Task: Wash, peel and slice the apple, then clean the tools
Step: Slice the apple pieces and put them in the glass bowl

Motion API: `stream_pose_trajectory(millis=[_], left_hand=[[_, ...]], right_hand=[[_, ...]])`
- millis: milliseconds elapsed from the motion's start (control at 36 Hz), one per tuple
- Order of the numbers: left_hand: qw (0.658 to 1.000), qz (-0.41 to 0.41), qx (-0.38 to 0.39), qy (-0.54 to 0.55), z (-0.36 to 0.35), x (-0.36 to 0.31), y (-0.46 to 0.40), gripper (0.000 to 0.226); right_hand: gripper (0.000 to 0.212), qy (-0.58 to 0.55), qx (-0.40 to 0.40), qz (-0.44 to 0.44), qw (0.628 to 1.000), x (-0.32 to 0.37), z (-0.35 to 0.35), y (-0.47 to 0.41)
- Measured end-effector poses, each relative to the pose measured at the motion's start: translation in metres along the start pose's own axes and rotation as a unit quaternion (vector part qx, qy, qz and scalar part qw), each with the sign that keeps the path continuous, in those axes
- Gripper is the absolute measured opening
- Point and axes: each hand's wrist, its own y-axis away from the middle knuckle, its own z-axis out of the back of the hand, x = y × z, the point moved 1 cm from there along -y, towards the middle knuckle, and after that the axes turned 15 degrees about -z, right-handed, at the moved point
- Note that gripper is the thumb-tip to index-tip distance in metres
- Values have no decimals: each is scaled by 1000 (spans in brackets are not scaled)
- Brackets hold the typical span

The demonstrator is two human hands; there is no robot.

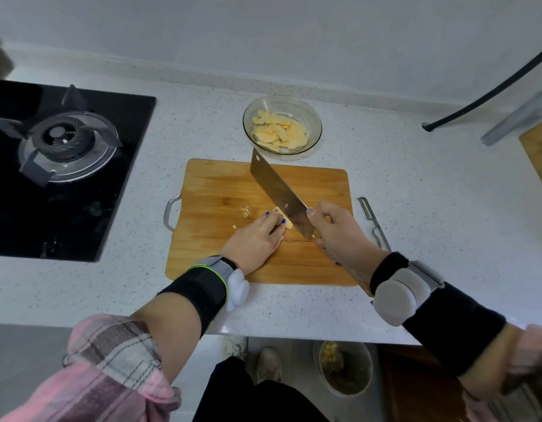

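Observation:
A wooden cutting board [221, 190] lies in the middle of the counter. My left hand [257, 239] holds down a small peeled apple piece [286, 222] on it with curled fingertips. My right hand [336, 229] grips the handle of a cleaver [279, 190], whose blade slants across the board with its edge right beside the apple piece. A few small apple scraps [245, 211] lie left of my fingers. Behind the board, a glass bowl [314, 117] holds several pale apple slices [279, 132]. A metal peeler [373, 220] lies on the counter right of the board.
A black gas hob [59, 166] with a burner fills the left of the counter. A black hose [489, 92] and a second wooden board [541, 153] are at the far right. Below the counter edge stands a bin [346, 367] with scraps.

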Motion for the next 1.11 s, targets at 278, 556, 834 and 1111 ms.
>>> stream_pose_trajectory(millis=[278, 556, 834, 1111], left_hand=[[1000, 8, 5, 7, -1, 0, 0, 43], [1000, 18, 4, 11, -4, 2, 1, 43], [1000, 9, 5, -3, 0, 0, 2, 41], [1000, 0, 17, -16, 4, -2, 0, 43]], right_hand=[[32, 49, 1, 8, 999, -1, -10, -8], [34, -50, 15, -26, 998, -1, -3, -4], [34, -19, 15, -10, 1000, 2, -7, -1], [36, -16, 4, -1, 1000, 0, -4, -5]])
